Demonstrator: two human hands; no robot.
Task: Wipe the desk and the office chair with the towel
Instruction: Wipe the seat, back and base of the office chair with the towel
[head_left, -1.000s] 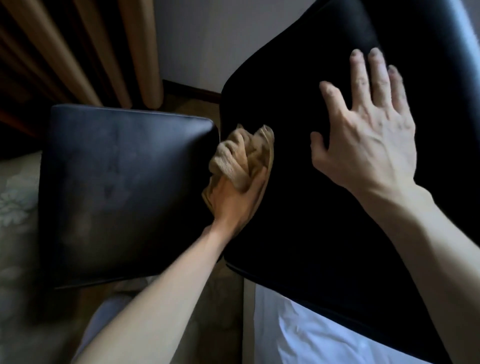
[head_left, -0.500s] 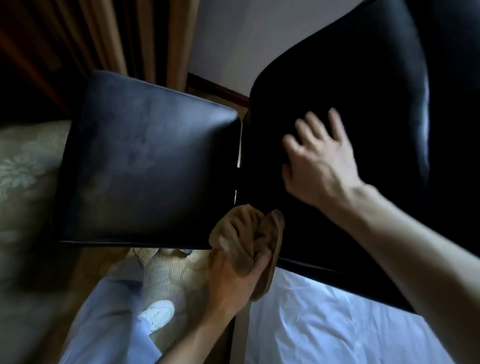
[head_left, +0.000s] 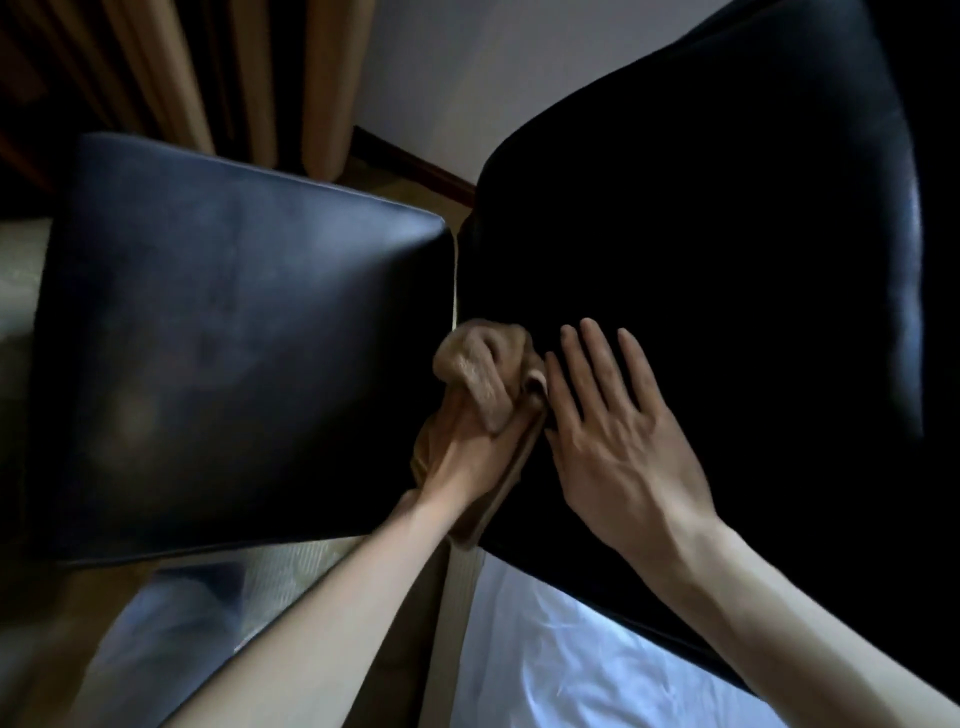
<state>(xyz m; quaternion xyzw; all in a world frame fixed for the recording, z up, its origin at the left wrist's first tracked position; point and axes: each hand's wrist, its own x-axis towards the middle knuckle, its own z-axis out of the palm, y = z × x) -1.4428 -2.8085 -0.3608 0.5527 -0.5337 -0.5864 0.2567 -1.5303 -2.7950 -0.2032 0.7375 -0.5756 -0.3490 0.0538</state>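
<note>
**A:** What do we have in front of us?

**B:** We look down on a black office chair (head_left: 727, 234). It shows as a smaller panel (head_left: 234, 338) on the left and a larger panel (head_left: 769, 467) on the right. Both are padded, with a narrow gap between them.

**A:** Where is the towel?

**B:** The tan towel (head_left: 483, 364) is bunched against the larger panel's left edge, just beside the gap. Our left hand (head_left: 467, 457) has it clenched in its grip. The biggest lump bulges out past the knuckles, away from us and over the fingers, which are mostly hidden. A flatter fold trails back under the palm toward the wrist, along the panel's edge.

**A:** And the other hand?

**B:** Our right hand (head_left: 618, 447) holds nothing and its grip is released. The fingers are straight and lie flat on the larger panel. Its forefinger side sits just beside the towel, but we cannot tell if they touch.

**A:** What else is around?

**B:** A white bed sheet (head_left: 571, 649) lies below the larger panel. There are tan curtains (head_left: 322, 78) at the top left and a pale wall (head_left: 467, 62) above. A blurred pale blue trouser leg (head_left: 171, 623) is at the lower left.
</note>
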